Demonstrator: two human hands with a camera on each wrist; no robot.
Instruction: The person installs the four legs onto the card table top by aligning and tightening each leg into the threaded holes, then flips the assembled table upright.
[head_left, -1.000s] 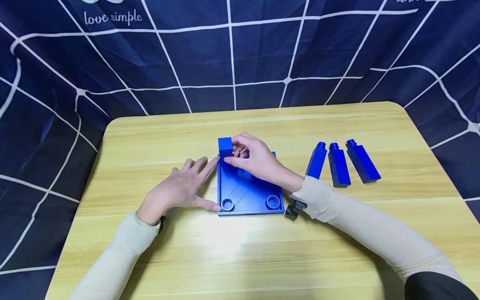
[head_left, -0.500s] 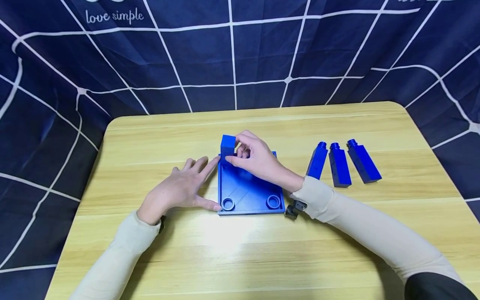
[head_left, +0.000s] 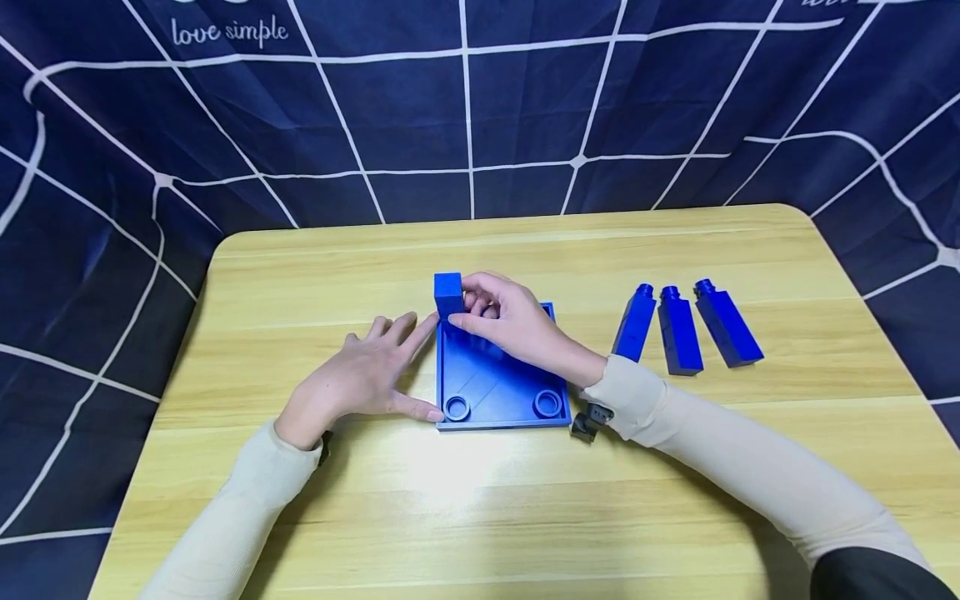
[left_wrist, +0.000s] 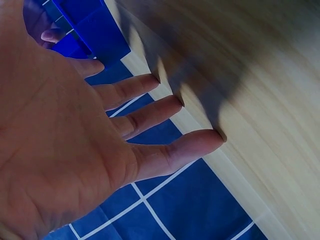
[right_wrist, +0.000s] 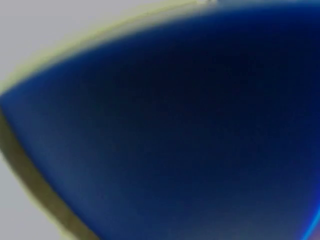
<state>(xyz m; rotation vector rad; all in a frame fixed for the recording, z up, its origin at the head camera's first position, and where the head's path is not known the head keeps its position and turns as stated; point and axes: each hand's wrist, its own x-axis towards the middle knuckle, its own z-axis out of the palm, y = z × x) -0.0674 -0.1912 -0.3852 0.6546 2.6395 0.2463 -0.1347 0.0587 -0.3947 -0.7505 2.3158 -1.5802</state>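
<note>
"So, what does the head view show?"

"Two bare hands at work over a square blue tray (head_left: pixel 498 393) on a pale wooden table (head_left: pixel 450 517). The right hand (head_left: pixel 517 321) pinches a blue block (head_left: pixel 447 292) between thumb and fingers. The block stands upright at the tray's far left corner; its lower end is hidden, so I cannot tell how it sits."

"And the left hand (head_left: pixel 356 379)?"

"Its fingers are spread apart. The thumb tip is at the tray's near left corner, the forefinger tip near the far left one, beside the block. A round socket (head_left: pixel 457 407) shows in the near left corner, and another socket (head_left: pixel 547 403) in the near right."

"What lies around?"

"Three spare blocks (head_left: pixel 679 333) lie side by side to the right, narrow necks pointing away from the person. Behind the table hangs a dark blue cloth (head_left: pixel 405 100) with white lines and the words 'love simple'."

"The left wrist view?"

"The left palm and outstretched fingers, their tips reaching the wood and casting shadows. Bright blue plastic shows at the upper left."

"And the right wrist view?"

"A blurred dark blue shape fills most of it; I cannot make out the grip there."
</note>
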